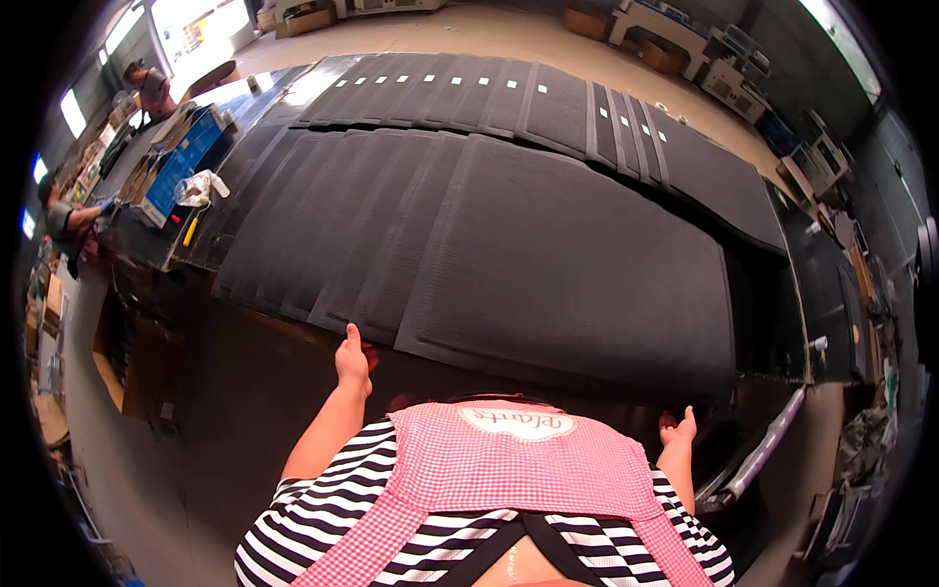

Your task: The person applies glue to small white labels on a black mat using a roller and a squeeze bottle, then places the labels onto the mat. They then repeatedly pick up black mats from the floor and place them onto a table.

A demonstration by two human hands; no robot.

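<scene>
A large black sheet like a rubber mat lies on top of several overlapping black mats on a wide table. My left hand is at the near edge of the mats, left of the top mat's corner. Its thumb points up against the edge, and its fingers are partly hidden in shadow below. Just below the top mat's near right corner is my right hand. Its thumb is raised and its fingers are loosely bent, with a gap between them. Nothing shows in either hand.
A second row of black mats with small white labels lies along the far side. To the left stand a blue box, a white cloth and a yellow-handled tool. Two people are beyond. A long wrapped roll leans at right.
</scene>
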